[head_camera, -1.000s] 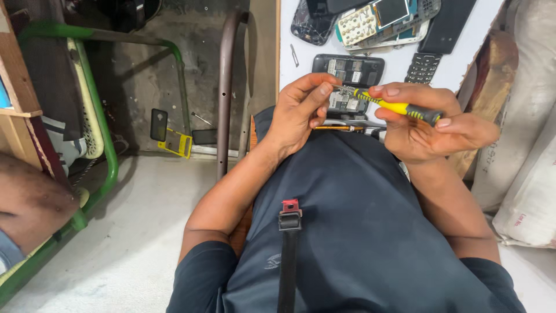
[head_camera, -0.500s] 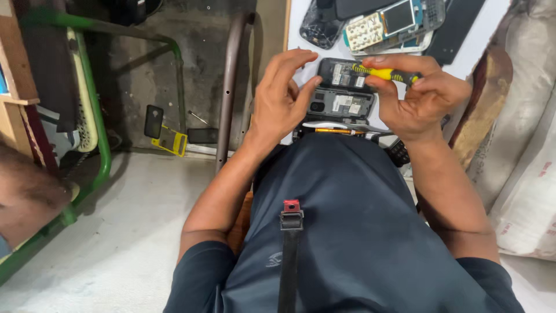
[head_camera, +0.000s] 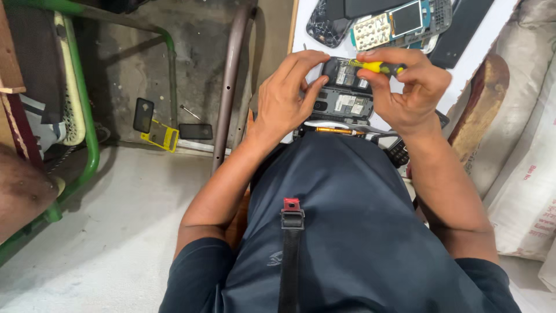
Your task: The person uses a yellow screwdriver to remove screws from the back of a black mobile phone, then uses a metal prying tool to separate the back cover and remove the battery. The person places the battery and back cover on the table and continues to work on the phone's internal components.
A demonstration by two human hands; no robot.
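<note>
While the left hand (head_camera: pixel 286 98) is clamping the opened phone (head_camera: pixel 344 101), the right hand (head_camera: pixel 408 87) is pinching a yellow screwdriver (head_camera: pixel 376 67) over it.

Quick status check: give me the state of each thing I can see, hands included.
Left hand: fingers pressed on the opened phone, steadying it.
Right hand: gripping the yellow screwdriver.
Yellow screwdriver: held, lying across the phone's top.
Opened phone: back off, insides exposed.
Circuit board with screen: bare, on the white table.
Dark phone: on the floor.
</note>
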